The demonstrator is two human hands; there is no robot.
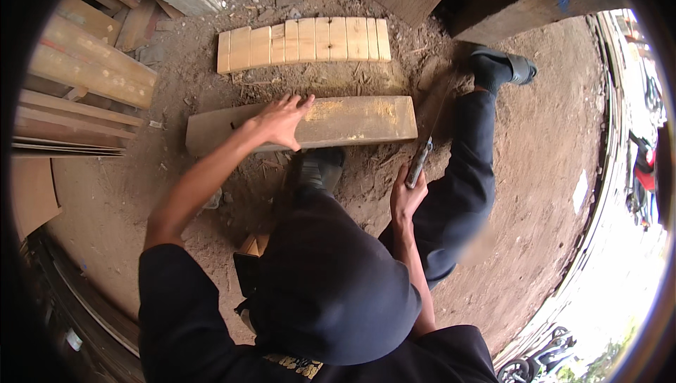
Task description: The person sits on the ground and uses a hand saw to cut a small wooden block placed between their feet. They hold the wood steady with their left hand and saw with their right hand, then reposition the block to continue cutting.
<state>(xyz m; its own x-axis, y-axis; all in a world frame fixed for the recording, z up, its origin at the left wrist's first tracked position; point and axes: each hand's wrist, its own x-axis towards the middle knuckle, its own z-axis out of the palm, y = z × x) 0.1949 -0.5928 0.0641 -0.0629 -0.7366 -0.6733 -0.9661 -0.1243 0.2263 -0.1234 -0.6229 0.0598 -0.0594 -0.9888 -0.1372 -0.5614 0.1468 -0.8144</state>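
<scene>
My left hand [280, 121] is on a long, weathered wooden board [359, 118] with yellowish flaked patches, its fingers spread over the top and front edge. A small dark slot or mark shows at the board's left part, partly behind my hand. My right hand [410, 189] grips the handle of a hand tool [422, 154] with a long, thin metal blade, likely a saw, held upright just right of the board's end. Behind the board lies a pale, slightly curved wooden piece [303, 44] divided across by several cuts or joints.
Stacked planks [91, 66] fill the left side, and timber beams [528, 13] border the back. My legs and sandalled foot [507, 66] flank the board on a dirt floor with wood scraps [264, 165]. Parked motorbikes [535, 362] show outside at the right.
</scene>
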